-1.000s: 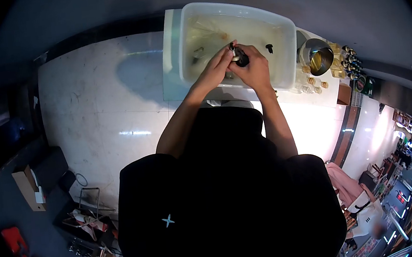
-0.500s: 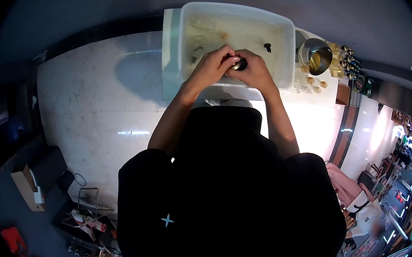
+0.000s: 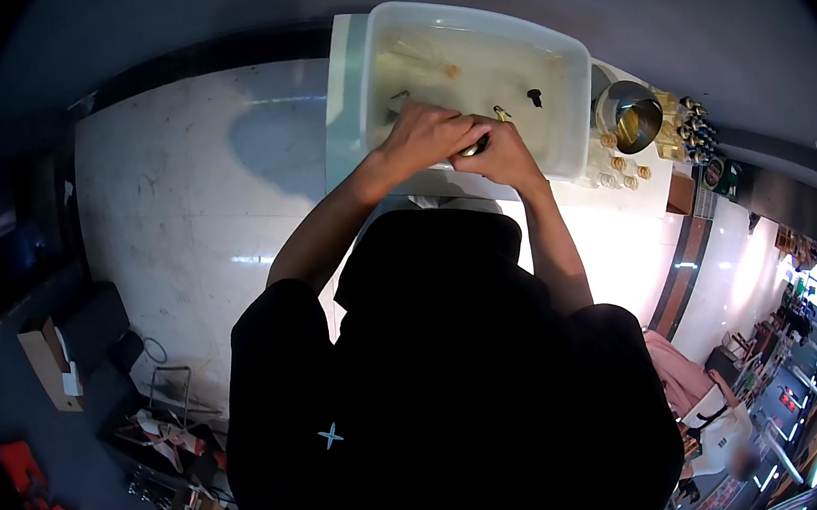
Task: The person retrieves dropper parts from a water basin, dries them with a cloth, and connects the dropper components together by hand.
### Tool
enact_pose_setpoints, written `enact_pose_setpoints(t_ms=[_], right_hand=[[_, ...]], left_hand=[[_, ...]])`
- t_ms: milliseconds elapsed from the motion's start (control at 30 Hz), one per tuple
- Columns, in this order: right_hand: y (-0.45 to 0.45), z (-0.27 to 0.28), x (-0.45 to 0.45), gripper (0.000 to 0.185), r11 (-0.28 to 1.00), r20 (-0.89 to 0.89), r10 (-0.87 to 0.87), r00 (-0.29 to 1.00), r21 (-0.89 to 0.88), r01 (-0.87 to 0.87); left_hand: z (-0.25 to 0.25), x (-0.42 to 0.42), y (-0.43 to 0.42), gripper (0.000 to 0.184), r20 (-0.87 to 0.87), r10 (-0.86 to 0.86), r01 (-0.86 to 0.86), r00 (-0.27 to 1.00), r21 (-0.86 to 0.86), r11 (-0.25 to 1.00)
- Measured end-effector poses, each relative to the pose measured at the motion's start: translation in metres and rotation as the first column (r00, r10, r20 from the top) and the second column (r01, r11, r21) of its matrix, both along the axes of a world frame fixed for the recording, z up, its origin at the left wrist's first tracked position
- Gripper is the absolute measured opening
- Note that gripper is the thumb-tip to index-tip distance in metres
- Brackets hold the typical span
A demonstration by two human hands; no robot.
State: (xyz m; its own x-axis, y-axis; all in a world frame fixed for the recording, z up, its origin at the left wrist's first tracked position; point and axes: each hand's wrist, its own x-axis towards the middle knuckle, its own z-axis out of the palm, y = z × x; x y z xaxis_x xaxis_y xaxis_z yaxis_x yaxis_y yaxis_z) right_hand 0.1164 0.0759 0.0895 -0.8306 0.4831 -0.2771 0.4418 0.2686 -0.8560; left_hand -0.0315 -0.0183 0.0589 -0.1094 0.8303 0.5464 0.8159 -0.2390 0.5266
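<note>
Over the near edge of a translucent plastic tub (image 3: 586, 127) of cloudy water, my two hands meet. Between them is a small shiny dark-and-gold piece (image 3: 475, 147), mostly covered by fingers. My right hand (image 3: 508, 157) is closed around it. My left hand (image 3: 428, 139) has its fingers closed against the same piece. A thin gold tip (image 3: 501, 114) sticks up beyond the right fingers; whether it belongs to that piece I cannot tell. In the tub lie a small black part (image 3: 535, 98), a dark piece (image 3: 399, 100) and some clear items (image 3: 415, 50).
Right of the tub stand a shiny metal pot (image 3: 651, 116) with yellowish contents, several small ring-like pieces (image 3: 619, 171), and a cluster of small dark-topped items (image 3: 697, 135). A pale floor (image 3: 191, 178) spreads left. Another person (image 3: 721, 436) is at lower right.
Both hands have shifted slightly toward me. My left hand has turned flatter over the piece, and a thin gold tip now shows above my right fingers.
</note>
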Motion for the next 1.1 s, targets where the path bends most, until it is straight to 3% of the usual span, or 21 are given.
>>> enact_pose_setpoints(t_ms=[200,433,500,633,700,833,900,1000,1100], right_hand=[[0.012,-0.017,0.006,0.030,0.974,-0.019,0.085,0.996,-0.207,-0.087],[0.010,-0.005,-0.004,0.033,0.996,0.002,-0.017,1.000,0.082,0.017],[0.006,-0.010,-0.006,0.035,0.979,-0.072,-0.065,0.995,0.188,0.078],[0.005,-0.016,-0.007,0.044,0.935,-0.022,-0.108,0.994,0.337,0.109],[0.004,-0.018,-0.008,0.046,0.921,0.001,-0.142,0.990,0.366,0.132],[0.017,-0.009,0.000,0.053,0.994,-0.089,-0.032,0.995,0.098,0.041],[0.021,-0.001,0.003,0.050,1.000,-0.106,0.006,0.994,-0.007,-0.006],[0.033,0.002,0.006,0.046,0.986,0.140,0.133,0.981,-0.121,-0.116],[0.031,0.003,0.006,0.038,0.992,0.110,0.121,0.986,-0.053,-0.116]], left_hand=[[-0.003,0.004,-0.005,0.036,0.117,-0.037,0.053,0.992,-0.132,0.990],[-0.019,0.017,0.003,0.042,0.252,0.232,-0.178,0.939,-0.219,0.959],[-0.019,0.020,0.005,0.042,0.288,0.288,-0.217,0.913,-0.255,0.942],[-0.019,0.022,0.008,0.042,0.289,0.340,-0.256,0.895,-0.292,0.921],[-0.022,0.020,0.011,0.042,0.258,0.338,-0.270,0.905,-0.264,0.926],[-0.020,0.010,0.015,0.036,0.123,0.150,-0.135,0.981,-0.127,0.983],[-0.014,0.008,0.013,0.032,-0.074,0.092,-0.097,0.993,-0.068,0.993],[-0.013,0.006,0.014,0.029,-0.235,-0.048,0.047,0.971,-0.009,0.999],[-0.014,0.006,0.016,0.032,-0.261,-0.067,0.074,0.963,0.019,0.997]])
